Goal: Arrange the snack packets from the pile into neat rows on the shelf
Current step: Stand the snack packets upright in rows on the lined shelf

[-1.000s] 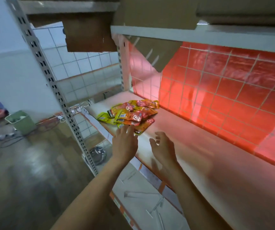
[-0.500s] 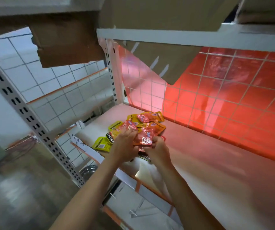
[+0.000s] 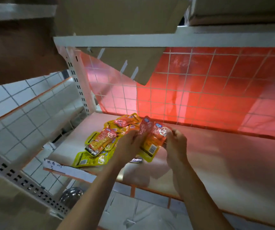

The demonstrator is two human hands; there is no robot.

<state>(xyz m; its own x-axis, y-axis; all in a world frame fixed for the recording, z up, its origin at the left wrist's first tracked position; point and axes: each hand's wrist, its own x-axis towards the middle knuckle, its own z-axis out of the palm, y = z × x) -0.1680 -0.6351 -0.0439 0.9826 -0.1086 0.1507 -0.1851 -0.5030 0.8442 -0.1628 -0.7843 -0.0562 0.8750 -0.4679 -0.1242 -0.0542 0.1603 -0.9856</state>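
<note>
Left hand (image 3: 130,144) and right hand (image 3: 176,144) are in close, side by side, with a small clutch of orange-red foil snack packets (image 3: 152,138) caught between them. The left hand's fingers curl onto the left edge of the clutch. The right hand pinches the opposite edge, thumb and fingers folded tight on the foil. At least two packets overlap in that grip, tilted, barcode end toward the wrists. How many more are tucked behind, I cannot tell, nor whether the lower end touches the board.

Just left of the left hand lies the pile of yellow and orange snack packets (image 3: 100,143): jumbled and overlapping, one black-banded packet on top, yellow ones fanned out toward the front edge. Under the left wrist peeks the black band of another packet (image 3: 136,160).

All of it is over the pale flat shelf board (image 3: 224,166), which runs wide to the right of the right hand. Beyond the fingertips stands a white wire grid (image 3: 187,73) backed by a red translucent sheet (image 3: 216,97). Left of the pile rises a white perforated metal upright (image 3: 77,80), with white wall tiles (image 3: 17,117) past it. Above both hands, brown cardboard flaps (image 3: 122,63) hang beneath the white upper shelf rail (image 3: 166,39). Below the left forearm, a handwritten white label strip (image 3: 57,165) fronts the shelf, and a shiny steel bowl (image 3: 70,196) sits lower down.
</note>
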